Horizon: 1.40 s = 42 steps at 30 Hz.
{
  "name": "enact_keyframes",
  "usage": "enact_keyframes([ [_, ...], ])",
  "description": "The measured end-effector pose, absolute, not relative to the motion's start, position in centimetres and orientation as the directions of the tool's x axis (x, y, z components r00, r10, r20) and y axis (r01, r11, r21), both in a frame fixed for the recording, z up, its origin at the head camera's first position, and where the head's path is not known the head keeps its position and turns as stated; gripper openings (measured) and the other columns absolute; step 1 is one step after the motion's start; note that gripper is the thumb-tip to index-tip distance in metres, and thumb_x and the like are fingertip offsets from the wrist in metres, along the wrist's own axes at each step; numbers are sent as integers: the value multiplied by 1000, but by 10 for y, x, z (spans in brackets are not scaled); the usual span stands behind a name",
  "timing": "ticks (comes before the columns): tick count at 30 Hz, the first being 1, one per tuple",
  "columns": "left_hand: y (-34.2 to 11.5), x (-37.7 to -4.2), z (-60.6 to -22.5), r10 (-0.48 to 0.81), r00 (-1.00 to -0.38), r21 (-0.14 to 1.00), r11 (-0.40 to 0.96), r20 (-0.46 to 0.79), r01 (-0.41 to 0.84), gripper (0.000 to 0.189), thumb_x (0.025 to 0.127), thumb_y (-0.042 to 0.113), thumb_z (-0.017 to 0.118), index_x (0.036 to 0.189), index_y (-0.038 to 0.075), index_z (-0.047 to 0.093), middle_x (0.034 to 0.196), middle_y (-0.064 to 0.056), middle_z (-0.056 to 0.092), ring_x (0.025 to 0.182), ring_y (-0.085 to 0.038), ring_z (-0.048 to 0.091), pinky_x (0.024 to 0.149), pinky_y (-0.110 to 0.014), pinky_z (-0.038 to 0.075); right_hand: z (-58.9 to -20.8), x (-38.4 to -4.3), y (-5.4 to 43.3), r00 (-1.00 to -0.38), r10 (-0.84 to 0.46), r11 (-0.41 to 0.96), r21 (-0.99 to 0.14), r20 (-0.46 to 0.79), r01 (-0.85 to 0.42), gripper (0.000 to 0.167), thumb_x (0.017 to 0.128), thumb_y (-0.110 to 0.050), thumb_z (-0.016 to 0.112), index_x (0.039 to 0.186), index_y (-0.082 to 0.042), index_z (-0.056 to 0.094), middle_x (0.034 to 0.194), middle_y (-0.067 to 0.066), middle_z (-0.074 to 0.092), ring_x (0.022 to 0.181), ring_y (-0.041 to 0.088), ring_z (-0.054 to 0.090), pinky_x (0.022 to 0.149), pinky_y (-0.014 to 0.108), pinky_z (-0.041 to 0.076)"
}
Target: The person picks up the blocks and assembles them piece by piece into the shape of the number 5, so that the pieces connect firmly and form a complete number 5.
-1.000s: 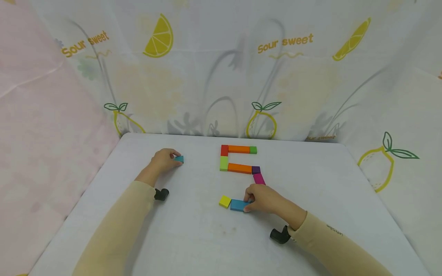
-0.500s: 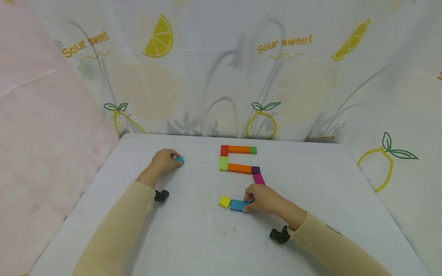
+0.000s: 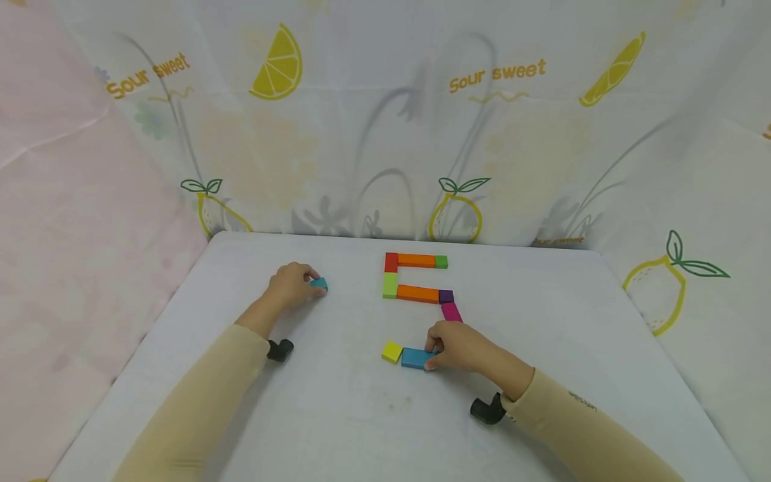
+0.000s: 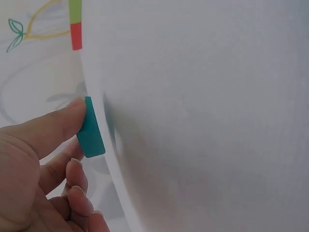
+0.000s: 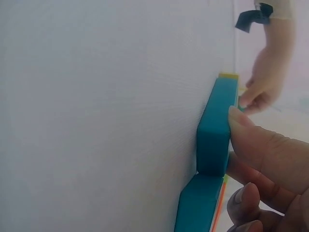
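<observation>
Thumb and fingers of my left hand (image 3: pixel 290 284) pinch a small blue block (image 3: pixel 320 284) at the left of the table; in the left wrist view this block (image 4: pixel 91 131) looks raised off the surface. My right hand (image 3: pixel 462 345) grips the right end of a longer blue block (image 3: pixel 413 359) lying on the table. A yellow block (image 3: pixel 392 352) sits at that block's left end, slightly turned. The right wrist view shows a second blue block (image 5: pixel 197 205) meeting the gripped one at an angle; my hand hides it in the head view.
Beyond my right hand lies a row of blocks: magenta (image 3: pixel 452 312), purple (image 3: pixel 446 296), orange (image 3: pixel 418 294), light green (image 3: pixel 390 285), red (image 3: pixel 391 262), another orange (image 3: pixel 417 260) and green (image 3: pixel 442 262). A lemon-print cloth (image 3: pixel 373 134) hangs behind the white table (image 3: pixel 337 415).
My left hand has moved a little to the right and nearer with the small blue block, which has turned slightly. The right hand and the blocks on the table have stayed still.
</observation>
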<state>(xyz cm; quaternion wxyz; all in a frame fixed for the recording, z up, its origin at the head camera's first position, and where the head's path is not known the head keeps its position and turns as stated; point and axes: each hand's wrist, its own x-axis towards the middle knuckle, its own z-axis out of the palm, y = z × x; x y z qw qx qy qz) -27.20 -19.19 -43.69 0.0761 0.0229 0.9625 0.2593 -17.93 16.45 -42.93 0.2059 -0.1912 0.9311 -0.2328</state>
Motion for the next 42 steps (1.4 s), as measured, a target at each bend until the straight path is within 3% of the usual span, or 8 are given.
enact_keyframes([
  [16, -160, -251, -426, 166, -981, 452, 886, -102, 103, 40, 84, 35, 81, 112, 7, 73, 99, -9, 60, 95, -30, 52, 80, -46, 40, -431, -180, 165, -841, -457, 817, -510, -289, -269, 18, 80, -21, 86, 85, -17, 70, 79, -4, 55, 78, 14, 51, 71, 31, 47],
  [33, -127, -226, -426, 245, -966, 462, 868, -79, 182, 33, 82, 34, 84, 104, 10, 76, 95, -4, 59, 94, -24, 50, 83, -41, 38, -429, -179, 164, -842, -447, 811, -533, -301, -241, 19, 79, -18, 87, 84, -16, 69, 77, -3, 56, 77, 14, 52, 70, 30, 47],
  [42, -109, -219, -432, 283, -950, 421, 883, -131, 205, 34, 81, 36, 84, 103, 12, 75, 91, 0, 58, 92, -21, 49, 81, -39, 39, -430, -179, 164, -844, -449, 807, -538, -294, -242, 19, 79, -18, 87, 84, -16, 69, 77, -3, 56, 77, 14, 52, 70, 30, 47],
])
